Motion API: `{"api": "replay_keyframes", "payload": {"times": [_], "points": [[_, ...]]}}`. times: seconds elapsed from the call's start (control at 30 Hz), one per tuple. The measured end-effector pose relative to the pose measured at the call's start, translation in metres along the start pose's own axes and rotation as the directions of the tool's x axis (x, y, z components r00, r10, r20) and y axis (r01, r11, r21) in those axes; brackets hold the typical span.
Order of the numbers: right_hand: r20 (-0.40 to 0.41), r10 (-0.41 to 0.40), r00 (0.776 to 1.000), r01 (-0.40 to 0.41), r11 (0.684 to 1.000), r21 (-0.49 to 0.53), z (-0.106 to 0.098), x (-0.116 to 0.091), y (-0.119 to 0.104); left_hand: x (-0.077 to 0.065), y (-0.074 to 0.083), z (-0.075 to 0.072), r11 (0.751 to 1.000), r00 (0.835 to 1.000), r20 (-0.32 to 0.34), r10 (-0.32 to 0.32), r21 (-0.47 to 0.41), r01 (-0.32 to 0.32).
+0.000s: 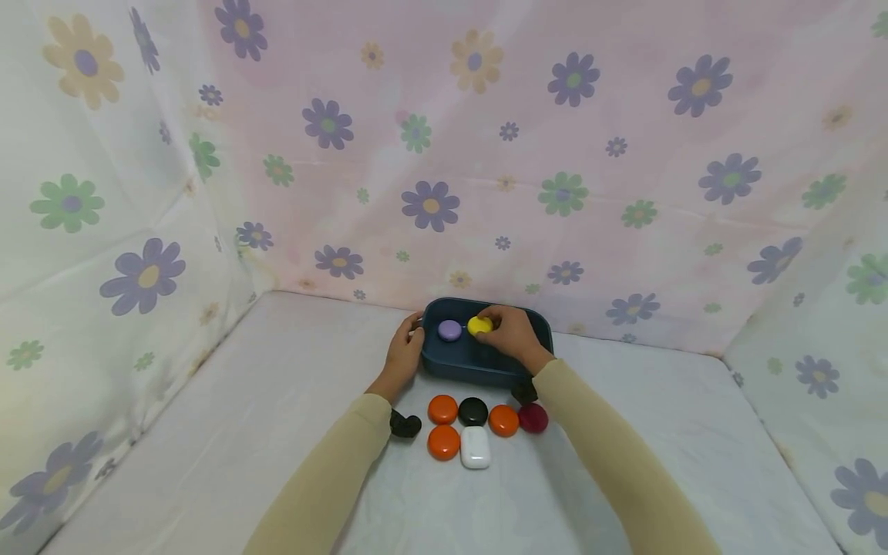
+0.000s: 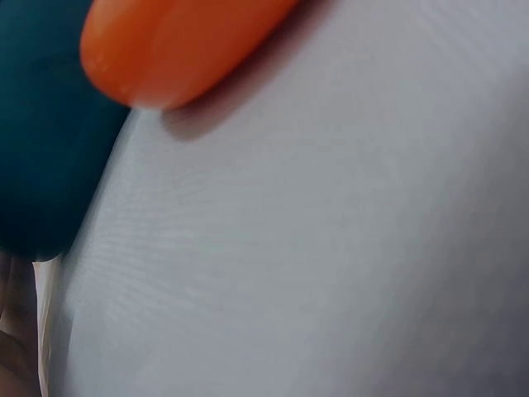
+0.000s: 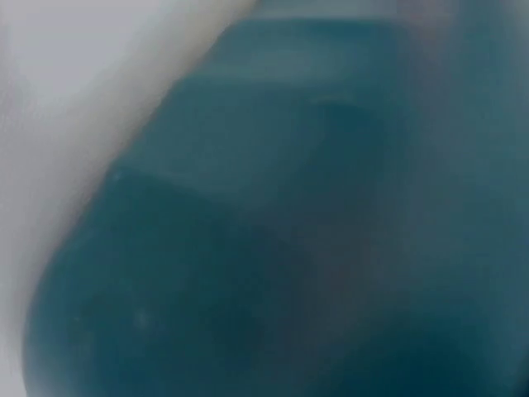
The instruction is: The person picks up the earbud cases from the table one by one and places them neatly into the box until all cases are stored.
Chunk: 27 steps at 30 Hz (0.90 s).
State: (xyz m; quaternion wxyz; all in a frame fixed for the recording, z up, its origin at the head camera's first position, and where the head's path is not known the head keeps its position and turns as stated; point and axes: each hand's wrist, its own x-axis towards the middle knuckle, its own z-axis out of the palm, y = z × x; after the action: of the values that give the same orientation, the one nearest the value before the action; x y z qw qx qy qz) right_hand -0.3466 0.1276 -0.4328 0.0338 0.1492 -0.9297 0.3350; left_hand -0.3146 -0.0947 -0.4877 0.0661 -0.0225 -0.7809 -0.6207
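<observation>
A dark blue-green tray (image 1: 479, 375) with raised walls stands near the back wall. My left hand (image 1: 405, 353) holds its left end, fingers and thumb at the rim. In the left wrist view, part of the left hand (image 2: 15, 347) shows past the tray's corner (image 2: 50, 182). Inside the tray, my right hand (image 1: 512, 334) pinches a glossy yellow round piece (image 1: 479, 325). A purple round piece (image 1: 449, 331) lies to its left on the tray floor. The right wrist view shows only the blurred tray (image 3: 190, 248); neither the right hand nor the yellow piece is visible there.
Before the tray lie orange round pieces (image 1: 443, 442), a black one (image 1: 473, 412), a dark red one (image 1: 533, 418) and a white rounded rectangular piece (image 1: 475, 448). The white table (image 1: 312, 362) meets flower-patterned cloth walls (image 1: 388, 262) at the back and sides.
</observation>
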Motion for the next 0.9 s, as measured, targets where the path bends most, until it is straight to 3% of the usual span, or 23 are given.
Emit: {"api": "replay_keyframes", "payload": {"times": [0.9], "points": [[-0.016,0.009,1.0,-0.008,0.999,0.042,-0.015,-0.036,-0.016,0.0,-0.002,0.001,1.0,1.0,0.006,-0.016,0.008,0.016]]}}
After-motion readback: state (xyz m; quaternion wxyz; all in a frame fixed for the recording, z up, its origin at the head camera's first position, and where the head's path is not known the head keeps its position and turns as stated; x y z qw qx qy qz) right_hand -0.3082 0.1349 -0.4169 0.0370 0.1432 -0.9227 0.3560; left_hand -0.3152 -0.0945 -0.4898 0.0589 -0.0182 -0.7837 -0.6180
